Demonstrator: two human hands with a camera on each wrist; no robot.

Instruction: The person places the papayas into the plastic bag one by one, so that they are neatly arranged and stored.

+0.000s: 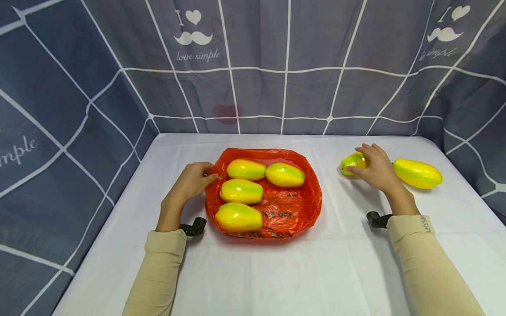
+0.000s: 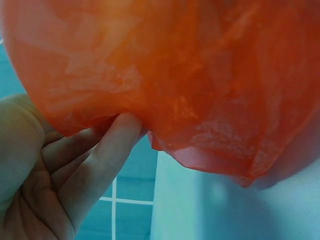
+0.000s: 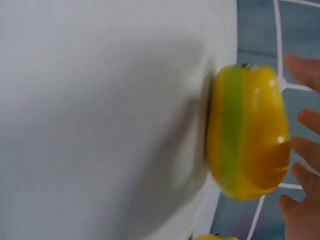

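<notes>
My left hand pinches the left rim of an opened red plastic bag with black print. In the left wrist view the thumb and fingers meet the edge of its thin film. Several yellow-green papayas, one of them at the front, lie inside the bag on its left and back. On the right, my right hand is over a papaya on the cloth. The right wrist view has its fingers spread loosely beside that papaya, not wrapped round it.
Another papaya lies to the right of my right hand. White cloth covers the table. Dark grey curtains with white grid lines hang behind it and at both sides. A black wrist device sits at each cuff.
</notes>
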